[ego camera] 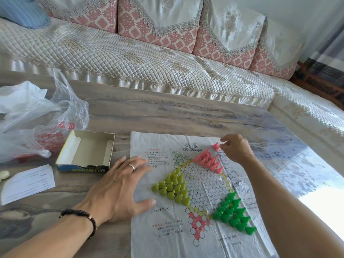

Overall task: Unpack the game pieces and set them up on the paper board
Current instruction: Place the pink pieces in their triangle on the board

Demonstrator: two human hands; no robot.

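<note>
Here right hand (235, 149) fingers pinch an upright pink piece (216, 146), tip up; left hand (119, 185) flat on board (167, 229).

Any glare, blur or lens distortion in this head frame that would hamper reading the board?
Head view: daylight glare blows out the table at the right edge; sheen on the paper board washes some circles; wide-angle bending curves the sofa; the pink pieces stay sharp, fine print unreadable.
</note>
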